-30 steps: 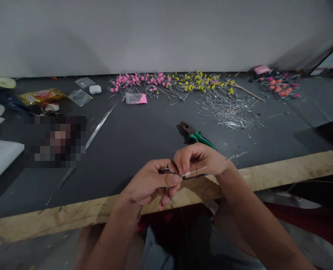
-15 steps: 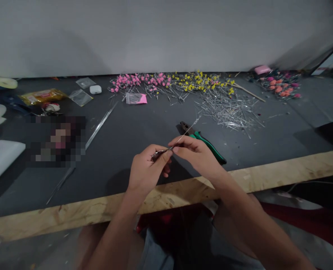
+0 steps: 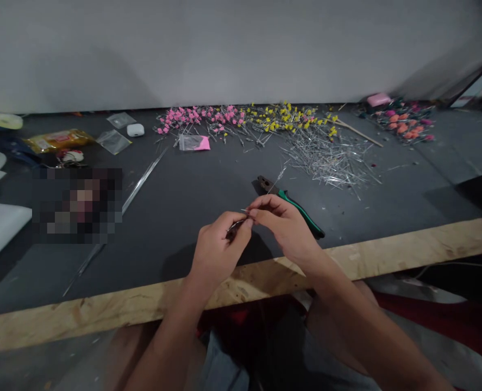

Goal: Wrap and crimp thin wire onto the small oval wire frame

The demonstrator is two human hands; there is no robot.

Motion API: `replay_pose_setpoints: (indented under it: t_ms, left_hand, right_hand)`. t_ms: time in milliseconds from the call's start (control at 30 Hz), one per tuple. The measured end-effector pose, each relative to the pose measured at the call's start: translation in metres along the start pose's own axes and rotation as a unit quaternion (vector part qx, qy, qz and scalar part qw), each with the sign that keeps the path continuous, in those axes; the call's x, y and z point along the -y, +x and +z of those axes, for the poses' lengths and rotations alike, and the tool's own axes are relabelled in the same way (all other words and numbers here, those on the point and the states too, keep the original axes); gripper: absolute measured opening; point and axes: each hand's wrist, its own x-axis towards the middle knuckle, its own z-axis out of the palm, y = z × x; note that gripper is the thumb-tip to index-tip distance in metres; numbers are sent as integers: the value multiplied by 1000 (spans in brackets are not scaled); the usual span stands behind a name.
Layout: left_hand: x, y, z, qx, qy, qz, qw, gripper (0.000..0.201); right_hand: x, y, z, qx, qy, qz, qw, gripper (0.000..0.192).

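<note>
My left hand (image 3: 218, 247) is closed around a small dark metallic thing (image 3: 233, 230), mostly hidden by the fingers; its kind I cannot make out. Close against it, my right hand (image 3: 285, 225) pinches a thin silvery wire (image 3: 280, 175). The wire's twisted end slants up beyond the knuckles, and a short bright tip shows between the two hands. Both thumbs meet near the pinch point. Behind the right hand, green-handled pliers (image 3: 301, 213) lie on the dark tabletop, partly covered by the fingers.
Along the wall lie pink-tipped wires (image 3: 200, 117), yellow-tipped wires (image 3: 285, 117) and a heap of bare wire pieces (image 3: 330, 160). Long straight wires (image 3: 143, 179) lie left. A small bag of pink bits (image 3: 194, 143) sits mid-table. A wooden edge (image 3: 265, 279) borders the front.
My hands have shifted slightly, staying together. The wire in my right hand now shows less of its length above the fingers, and a short tip sticks out between the hands.
</note>
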Motion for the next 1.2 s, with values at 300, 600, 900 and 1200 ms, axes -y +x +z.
replay_pose_setpoints:
  t_ms: [300, 600, 900, 1200]
  left_hand:
    - [-8, 0, 6, -1, -145, -73, 987, 16]
    - [-14, 5, -3, 90, -412, -222, 879, 23]
    - [-17, 2, -13, 78, -306, -168, 934, 22]
    - [-10, -2, -22, -18, 61, 72, 995, 11]
  right_hand:
    - [2, -3, 5, 37, 90, -12, 995, 10]
    - [3, -2, 8, 115, 148, -51, 981, 11]
    - [2, 2, 9, 179, 151, -95, 968, 17]
    - [8, 4, 13, 157, 108, -23, 981, 39]
